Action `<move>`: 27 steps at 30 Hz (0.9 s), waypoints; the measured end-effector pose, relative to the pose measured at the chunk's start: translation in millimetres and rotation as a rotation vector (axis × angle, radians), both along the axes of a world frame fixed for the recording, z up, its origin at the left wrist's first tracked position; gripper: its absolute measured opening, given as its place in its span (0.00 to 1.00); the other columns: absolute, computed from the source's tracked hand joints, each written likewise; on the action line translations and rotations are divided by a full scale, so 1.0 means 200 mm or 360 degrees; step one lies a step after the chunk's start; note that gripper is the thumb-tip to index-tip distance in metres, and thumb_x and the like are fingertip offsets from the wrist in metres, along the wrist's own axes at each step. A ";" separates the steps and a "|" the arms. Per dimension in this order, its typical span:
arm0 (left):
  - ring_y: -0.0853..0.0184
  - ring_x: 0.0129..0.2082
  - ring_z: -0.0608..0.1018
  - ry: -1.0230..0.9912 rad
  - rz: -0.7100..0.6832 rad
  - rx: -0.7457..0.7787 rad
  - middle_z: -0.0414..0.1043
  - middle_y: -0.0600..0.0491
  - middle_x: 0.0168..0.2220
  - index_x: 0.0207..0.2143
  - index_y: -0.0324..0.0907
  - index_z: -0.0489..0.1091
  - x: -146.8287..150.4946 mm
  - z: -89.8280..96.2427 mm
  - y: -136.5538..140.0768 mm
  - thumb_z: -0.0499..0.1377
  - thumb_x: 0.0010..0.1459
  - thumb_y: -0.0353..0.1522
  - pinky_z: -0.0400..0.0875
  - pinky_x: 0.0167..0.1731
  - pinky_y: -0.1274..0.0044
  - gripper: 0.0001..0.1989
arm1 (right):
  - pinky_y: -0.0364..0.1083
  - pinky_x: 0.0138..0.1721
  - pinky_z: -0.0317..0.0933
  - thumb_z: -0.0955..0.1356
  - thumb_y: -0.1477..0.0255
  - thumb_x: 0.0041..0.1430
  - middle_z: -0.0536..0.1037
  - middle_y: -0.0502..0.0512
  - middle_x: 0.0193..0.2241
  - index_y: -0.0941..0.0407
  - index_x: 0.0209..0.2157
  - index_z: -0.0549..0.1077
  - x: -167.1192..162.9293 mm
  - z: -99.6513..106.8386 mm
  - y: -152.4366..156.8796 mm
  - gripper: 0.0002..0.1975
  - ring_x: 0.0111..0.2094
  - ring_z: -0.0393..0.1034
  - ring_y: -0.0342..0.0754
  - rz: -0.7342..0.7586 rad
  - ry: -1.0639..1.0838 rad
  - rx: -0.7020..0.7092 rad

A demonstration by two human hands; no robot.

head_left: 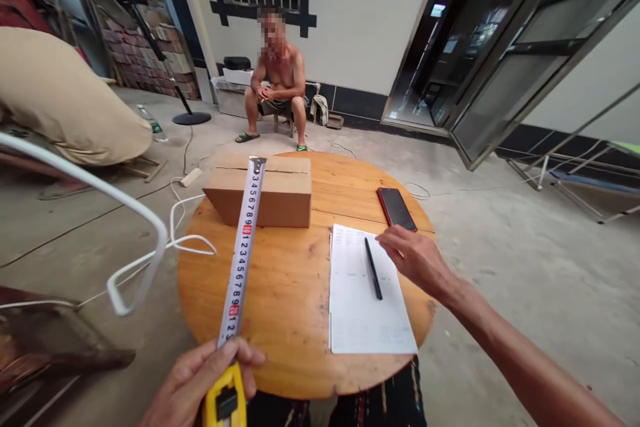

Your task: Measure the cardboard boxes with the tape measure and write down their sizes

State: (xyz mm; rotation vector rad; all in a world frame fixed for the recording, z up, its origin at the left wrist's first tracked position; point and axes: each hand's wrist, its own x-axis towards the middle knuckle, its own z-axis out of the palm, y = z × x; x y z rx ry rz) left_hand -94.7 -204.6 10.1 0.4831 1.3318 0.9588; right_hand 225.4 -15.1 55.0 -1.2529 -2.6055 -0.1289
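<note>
My left hand (pixel 200 373) is wrapped round a yellow tape measure (pixel 227 397) at the near left of the table. Its white blade (pixel 241 253) is pulled out and points away from me, with the metal end hook over the top of a closed cardboard box (pixel 270 203). My right hand (pixel 413 257) hovers at the upper right edge of some printed paper sheets (pixel 357 320), its fingers loosely bent and holding nothing. A black pen (pixel 373 270) lies on the sheets just left of those fingertips. Beyond the hand is a dark phone (pixel 397 208) with a red edge.
Everything stands on a round wooden table (pixel 295 320). A bent white tube frame (pixel 150 220) juts in at the left. Past the table a person (pixel 277 80) sits on a low stool. Cables (pixel 187 147) run over the floor, and a glazed door (pixel 530 73) stands ajar.
</note>
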 end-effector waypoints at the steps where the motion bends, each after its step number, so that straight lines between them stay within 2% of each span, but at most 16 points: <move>1: 0.68 0.23 0.68 0.0008 -0.0023 0.0020 0.72 0.51 0.22 0.30 0.39 0.76 0.03 0.02 0.03 0.59 0.50 0.48 0.62 0.24 0.79 0.20 | 0.42 0.29 0.55 0.58 0.76 0.62 0.75 0.56 0.37 0.54 0.40 0.73 0.04 -0.04 -0.03 0.13 0.32 0.69 0.45 0.0037 -0.0125 0.0010; 4: 0.68 0.24 0.69 0.0022 -0.0143 0.0118 0.73 0.50 0.23 0.30 0.38 0.75 0.13 0.08 0.13 0.58 0.52 0.46 0.62 0.25 0.80 0.19 | 0.44 0.28 0.55 0.58 0.81 0.60 0.73 0.56 0.38 0.53 0.45 0.70 0.07 -0.14 -0.09 0.16 0.28 0.67 0.45 0.0205 -0.0417 0.0070; 7: 0.70 0.23 0.68 -0.0039 -0.0255 0.0161 0.73 0.50 0.22 0.30 0.38 0.75 0.23 0.12 0.22 0.56 0.54 0.46 0.60 0.24 0.81 0.20 | 0.46 0.30 0.57 0.59 0.81 0.60 0.71 0.57 0.38 0.55 0.47 0.67 0.04 -0.21 -0.10 0.15 0.29 0.65 0.46 0.0404 -0.0530 0.0063; 11: 0.71 0.21 0.68 -0.0038 -0.0355 0.0185 0.73 0.50 0.21 0.29 0.37 0.75 0.33 0.15 0.33 0.57 0.53 0.46 0.60 0.23 0.82 0.20 | 0.47 0.31 0.58 0.58 0.80 0.62 0.70 0.57 0.34 0.57 0.40 0.69 0.05 -0.23 -0.07 0.11 0.29 0.64 0.47 0.0611 -0.0505 0.0070; 13: 0.72 0.20 0.67 -0.0063 -0.0387 0.0188 0.73 0.50 0.20 0.29 0.37 0.75 0.36 0.17 0.37 0.57 0.53 0.46 0.60 0.22 0.82 0.20 | 0.47 0.31 0.59 0.57 0.80 0.62 0.71 0.57 0.33 0.57 0.42 0.69 0.09 -0.22 -0.06 0.13 0.29 0.65 0.47 0.0650 -0.0355 0.0127; 15: 0.73 0.19 0.67 -0.0110 -0.0397 0.0192 0.74 0.50 0.20 0.29 0.37 0.75 0.37 0.17 0.40 0.57 0.54 0.44 0.60 0.21 0.83 0.19 | 0.47 0.32 0.60 0.57 0.79 0.62 0.72 0.57 0.33 0.56 0.44 0.68 0.16 -0.19 -0.06 0.13 0.30 0.67 0.47 0.0536 -0.0054 0.0206; 18: 0.73 0.19 0.68 -0.0187 -0.0388 0.0188 0.73 0.50 0.21 0.29 0.36 0.74 0.39 0.18 0.45 0.57 0.55 0.43 0.60 0.20 0.82 0.18 | 0.46 0.31 0.62 0.61 0.77 0.60 0.74 0.54 0.32 0.53 0.41 0.68 0.25 -0.14 -0.09 0.09 0.30 0.69 0.46 0.0088 0.0646 0.0298; 21: 0.72 0.19 0.70 -0.0225 -0.0368 0.0170 0.73 0.50 0.21 0.30 0.36 0.74 0.43 0.17 0.51 0.57 0.56 0.42 0.61 0.20 0.82 0.17 | 0.45 0.29 0.64 0.65 0.74 0.58 0.73 0.52 0.29 0.52 0.36 0.68 0.29 -0.09 -0.15 0.03 0.26 0.69 0.45 -0.0297 0.1171 0.0195; 23: 0.71 0.20 0.71 -0.0246 -0.0332 0.0154 0.75 0.49 0.22 0.30 0.36 0.73 0.47 0.17 0.56 0.57 0.55 0.41 0.62 0.22 0.81 0.16 | 0.46 0.29 0.66 0.65 0.71 0.59 0.73 0.52 0.31 0.52 0.37 0.70 0.28 -0.07 -0.18 0.04 0.26 0.70 0.45 -0.0353 0.1331 -0.0018; 25: 0.71 0.21 0.71 -0.0272 -0.0288 0.0134 0.76 0.48 0.25 0.28 0.37 0.72 0.53 0.17 0.61 0.58 0.54 0.41 0.62 0.22 0.81 0.15 | 0.47 0.30 0.67 0.62 0.70 0.61 0.75 0.54 0.35 0.52 0.42 0.70 0.24 -0.07 -0.20 0.09 0.29 0.72 0.46 -0.0314 0.1412 -0.0252; 27: 0.71 0.21 0.72 -0.0294 -0.0262 0.0135 0.77 0.47 0.28 0.27 0.37 0.70 0.60 0.16 0.68 0.60 0.53 0.40 0.63 0.22 0.80 0.14 | 0.47 0.31 0.68 0.61 0.69 0.62 0.75 0.54 0.37 0.52 0.44 0.69 0.20 -0.09 -0.19 0.10 0.33 0.73 0.47 -0.0291 0.1455 -0.0369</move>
